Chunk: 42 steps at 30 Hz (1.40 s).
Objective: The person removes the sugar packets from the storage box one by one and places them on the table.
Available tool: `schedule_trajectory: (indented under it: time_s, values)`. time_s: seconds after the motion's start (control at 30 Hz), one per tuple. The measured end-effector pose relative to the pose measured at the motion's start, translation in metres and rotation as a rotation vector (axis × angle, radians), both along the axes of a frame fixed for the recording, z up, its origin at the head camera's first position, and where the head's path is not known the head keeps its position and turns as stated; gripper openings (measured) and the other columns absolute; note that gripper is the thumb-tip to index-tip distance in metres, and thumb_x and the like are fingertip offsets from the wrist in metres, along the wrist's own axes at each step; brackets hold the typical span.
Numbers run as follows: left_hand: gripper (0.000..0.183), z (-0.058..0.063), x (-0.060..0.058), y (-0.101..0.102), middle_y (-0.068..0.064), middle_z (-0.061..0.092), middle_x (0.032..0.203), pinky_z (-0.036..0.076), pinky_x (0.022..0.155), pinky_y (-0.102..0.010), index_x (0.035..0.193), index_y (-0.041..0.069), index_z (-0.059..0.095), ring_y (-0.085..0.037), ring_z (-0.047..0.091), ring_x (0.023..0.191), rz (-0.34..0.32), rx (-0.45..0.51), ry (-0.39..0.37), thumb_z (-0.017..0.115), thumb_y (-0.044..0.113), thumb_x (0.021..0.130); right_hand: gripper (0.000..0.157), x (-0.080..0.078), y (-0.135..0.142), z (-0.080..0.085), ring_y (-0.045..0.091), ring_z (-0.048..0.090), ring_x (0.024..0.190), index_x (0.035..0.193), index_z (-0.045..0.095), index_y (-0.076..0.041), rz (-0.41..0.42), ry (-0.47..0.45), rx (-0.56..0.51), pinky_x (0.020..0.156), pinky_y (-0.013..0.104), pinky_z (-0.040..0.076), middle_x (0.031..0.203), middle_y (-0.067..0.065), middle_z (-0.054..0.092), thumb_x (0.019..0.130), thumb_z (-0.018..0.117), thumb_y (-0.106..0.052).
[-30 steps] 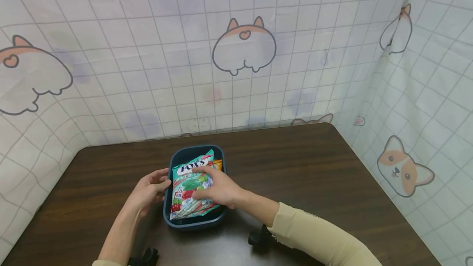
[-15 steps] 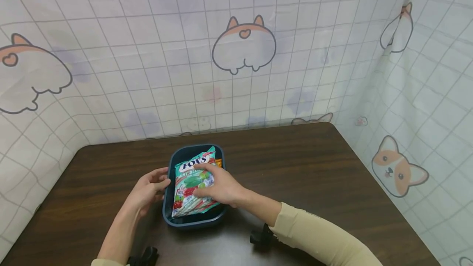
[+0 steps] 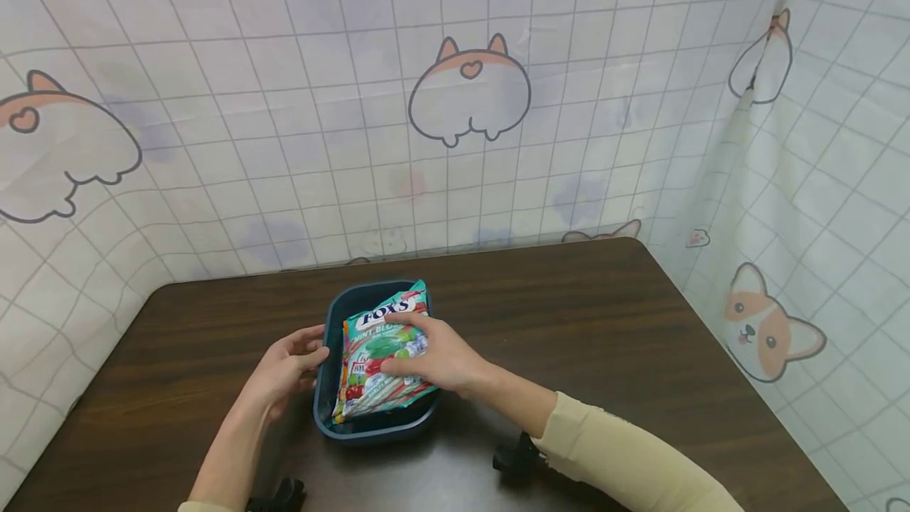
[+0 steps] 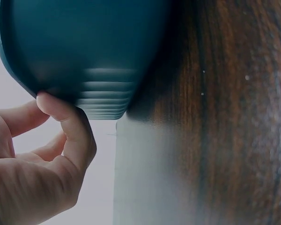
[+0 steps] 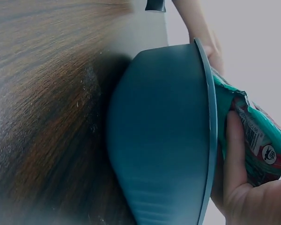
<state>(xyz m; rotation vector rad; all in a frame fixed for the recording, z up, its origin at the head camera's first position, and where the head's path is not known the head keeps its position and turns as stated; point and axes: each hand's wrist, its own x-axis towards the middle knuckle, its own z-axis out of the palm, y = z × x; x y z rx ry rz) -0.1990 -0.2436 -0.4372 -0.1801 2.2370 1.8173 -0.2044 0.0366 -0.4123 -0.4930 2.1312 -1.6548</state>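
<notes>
Since a second ago, I'm seeing the candy bag (image 3: 384, 362) tilting up and shifting toward the right side of the dark blue bin (image 3: 323, 385); an orange packet that was peeking out behind it is no longer showing. My right hand (image 3: 441, 358) is grasping the bag, fingers spread over its front and, in the right wrist view, the thumb curling under its lower edge at the bin's rim. My left hand (image 3: 287, 366) is steadying the bin, fingertips (image 4: 49, 101) touching its left rim with the fingers bent lightly, not clenched. The bin is sitting mid-desk (image 3: 604, 322), near me. I'm judging that this goes best if the left hand is pressing the bin down while the right is lifting the bag straight up, so the crinkly film isn't catching on the rim. On the bag I'm reading "FOX'S" in large letters and "MINT BLO…" below it; the smaller print is too fine to make out
</notes>
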Motion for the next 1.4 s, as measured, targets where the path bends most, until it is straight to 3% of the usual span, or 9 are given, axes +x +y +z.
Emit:
schedule_trajectory:
  time_s: [0.57,1.0,1.4]
  values:
    - [0.056,0.000,0.001,0.000,-0.026,0.044,0.141,0.055,0.089,-0.040,0.156,0.000,0.033,-0.033,0.052,0.115,0.011,-0.009,-0.007,0.056,0.016,0.107,0.065,-0.002,0.028,0.009,0.028,0.057,0.112,0.150,0.052,-0.028,-0.060,-0.012,-0.048,0.085,0.037,0.059,0.139,0.014,0.050,0.091,0.081,-0.028]
    - [0.056,0.001,0.001,-0.002,-0.024,0.046,0.139,0.055,0.088,-0.038,0.156,0.001,0.033,-0.030,0.054,0.111,0.002,0.010,-0.006,0.055,0.016,0.107,0.064,-0.009,0.052,0.016,0.025,0.066,0.097,0.150,0.052,-0.027,-0.116,-0.023,-0.072,0.083,0.036,0.059,0.131,0.016,0.056,0.093,0.080,-0.029]
    - [0.056,0.000,-0.001,-0.003,-0.024,0.048,0.136,0.056,0.084,-0.037,0.156,-0.001,0.032,-0.029,0.055,0.107,0.004,0.022,-0.004,0.056,0.014,0.107,0.066,-0.017,0.075,0.016,0.026,0.067,0.096,0.151,0.051,-0.029,-0.140,-0.018,-0.047,0.082,0.035,0.059,0.132,0.016,0.055,0.092,0.080,-0.031]
